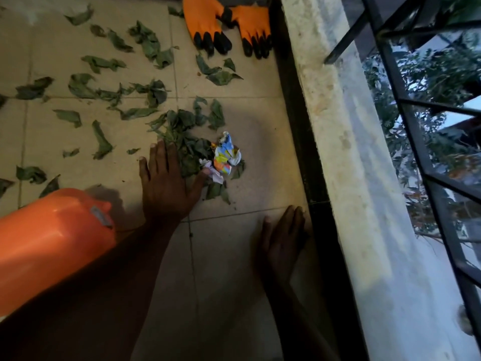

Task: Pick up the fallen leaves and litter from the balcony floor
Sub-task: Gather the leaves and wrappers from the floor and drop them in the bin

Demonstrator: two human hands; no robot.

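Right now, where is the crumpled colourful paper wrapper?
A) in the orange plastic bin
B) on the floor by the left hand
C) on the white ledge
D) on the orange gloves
B: the crumpled colourful paper wrapper lies on the beige tiled floor beside the left hand.

The floor [221, 256] has pale tiles. Green leaves [86, 87] lie all over it, with a heap [182, 126] near the middle. A crumpled paper [226, 155] touches the heap. Two orange gloves [205, 22] lie far off. An orange tub [46, 243] sits near.
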